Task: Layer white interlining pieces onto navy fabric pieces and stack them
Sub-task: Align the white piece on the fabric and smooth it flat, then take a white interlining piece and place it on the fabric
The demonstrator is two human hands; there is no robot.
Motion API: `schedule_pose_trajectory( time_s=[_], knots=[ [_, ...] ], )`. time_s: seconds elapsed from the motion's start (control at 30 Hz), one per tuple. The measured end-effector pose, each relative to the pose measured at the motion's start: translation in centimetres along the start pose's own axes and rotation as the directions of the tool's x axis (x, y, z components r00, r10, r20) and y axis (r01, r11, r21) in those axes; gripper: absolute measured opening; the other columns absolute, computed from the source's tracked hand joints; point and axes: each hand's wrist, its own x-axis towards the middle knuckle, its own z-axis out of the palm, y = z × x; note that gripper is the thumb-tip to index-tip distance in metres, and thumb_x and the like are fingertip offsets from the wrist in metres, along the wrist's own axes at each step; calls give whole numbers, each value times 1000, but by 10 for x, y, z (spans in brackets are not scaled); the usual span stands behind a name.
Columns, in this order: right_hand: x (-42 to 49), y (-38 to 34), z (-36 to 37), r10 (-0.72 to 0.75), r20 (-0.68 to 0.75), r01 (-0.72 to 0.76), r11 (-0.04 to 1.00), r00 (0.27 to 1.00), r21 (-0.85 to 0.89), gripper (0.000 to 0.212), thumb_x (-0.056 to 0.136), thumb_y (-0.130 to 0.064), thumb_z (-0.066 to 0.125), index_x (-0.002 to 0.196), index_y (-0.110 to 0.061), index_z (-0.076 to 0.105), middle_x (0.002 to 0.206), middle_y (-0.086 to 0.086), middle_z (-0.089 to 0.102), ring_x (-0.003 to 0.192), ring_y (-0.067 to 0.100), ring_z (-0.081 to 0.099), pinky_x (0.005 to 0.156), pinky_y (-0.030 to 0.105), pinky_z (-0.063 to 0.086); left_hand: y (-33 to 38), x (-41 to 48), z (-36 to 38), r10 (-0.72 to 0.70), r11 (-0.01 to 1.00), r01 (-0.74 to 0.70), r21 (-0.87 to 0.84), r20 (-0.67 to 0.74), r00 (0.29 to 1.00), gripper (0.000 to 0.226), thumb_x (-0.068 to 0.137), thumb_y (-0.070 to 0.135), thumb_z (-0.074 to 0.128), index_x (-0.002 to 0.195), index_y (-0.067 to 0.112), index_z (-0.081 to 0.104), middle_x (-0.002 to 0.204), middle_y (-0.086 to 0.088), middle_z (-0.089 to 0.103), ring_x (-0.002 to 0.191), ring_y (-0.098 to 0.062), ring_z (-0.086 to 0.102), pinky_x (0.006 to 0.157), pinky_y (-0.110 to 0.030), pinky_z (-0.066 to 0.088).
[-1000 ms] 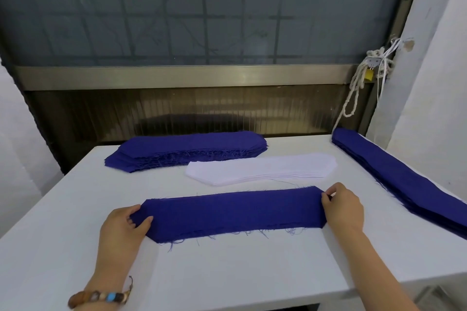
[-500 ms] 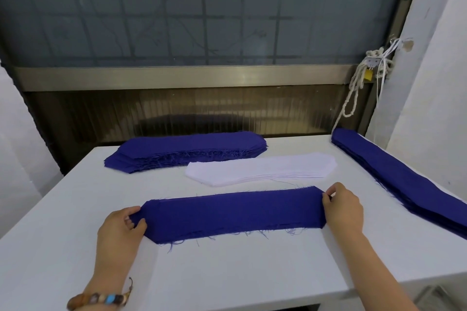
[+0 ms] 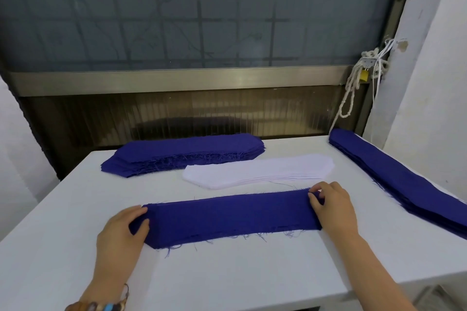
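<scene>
A long navy fabric piece (image 3: 232, 214) with frayed edges lies flat across the near middle of the white table (image 3: 227, 275). My left hand (image 3: 121, 237) pinches its pointed left end between thumb and fingers. At the right end, my right hand (image 3: 333, 207) grips the fabric with curled fingers. Just behind the piece lies a stack of white interlining pieces (image 3: 260, 170). A stack of navy pieces (image 3: 182, 153) sits at the back left, and another navy stack (image 3: 401, 179) runs along the right edge.
A glass window with a metal sill (image 3: 177, 78) rises right behind the table. A knotted white rope (image 3: 353, 86) hangs at the window's right corner. White walls close in on the left and right.
Both hands have slid a little inward over the ends of the navy piece. The fabric itself has stayed in place.
</scene>
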Motion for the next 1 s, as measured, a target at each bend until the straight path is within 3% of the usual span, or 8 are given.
schedule_pose_trajectory(
  time_s=[0.13,0.23,0.4,0.5,0.6,0.7,0.87,1.0],
  knots=[
    [1,2,1,-11,57,15,998,998,-68,12,92,-29,58,103,-24,61,95,-4,51,87,17,42,76,29,41,3,-2,1,-3,1000,1,17,76,997,29,86,13,71,115,17,71,119,1,68,106,-21,61,95,-35,45],
    [3,1,1,-3,114,22,986,993,-168,16,96,-34,51,109,-27,55,107,-2,53,89,18,42,76,29,42,6,2,-6,-6,999,3,33,94,996,24,86,17,71,109,23,70,109,8,67,95,-13,58,85,-31,44],
    [20,-8,-6,63,263,19,954,963,-300,12,97,-34,46,107,-28,49,103,-4,50,88,18,48,76,28,39,34,32,-15,-114,935,32,352,216,970,3,91,34,63,88,34,63,96,18,63,94,-10,58,92,-37,43],
    [36,-18,-6,82,263,-33,982,961,-186,10,96,-24,47,96,-22,56,93,-4,62,81,17,58,72,30,48,52,52,-6,-152,904,51,425,208,966,17,94,39,54,80,34,62,89,17,62,90,-12,55,89,-37,40],
    [52,-31,3,26,176,-23,1000,984,-18,9,95,-18,52,94,-18,61,88,0,65,73,16,60,65,27,50,71,66,18,-55,966,22,257,120,991,12,92,31,58,99,31,68,110,6,65,103,-20,56,86,-37,43],
    [70,-45,15,-25,110,18,998,994,59,7,94,-18,57,96,-19,64,90,-2,62,74,12,57,65,21,44,92,78,49,20,994,-34,101,137,990,31,94,28,60,123,20,64,125,-4,60,114,-26,52,92,-42,46],
    [94,-52,32,-98,58,99,995,993,-9,6,92,-24,61,97,-26,65,95,-6,61,84,11,52,76,22,47,110,97,90,26,997,-37,61,169,985,42,97,31,56,136,16,54,139,-7,52,125,-29,45,100,-40,41],
    [103,-51,45,-59,177,58,998,982,9,8,91,-28,62,96,-23,66,97,-4,64,84,12,56,79,25,51,110,97,110,10,988,-42,152,206,978,48,98,42,51,141,21,49,145,-1,48,129,-25,42,102,-37,37]
  ],
)
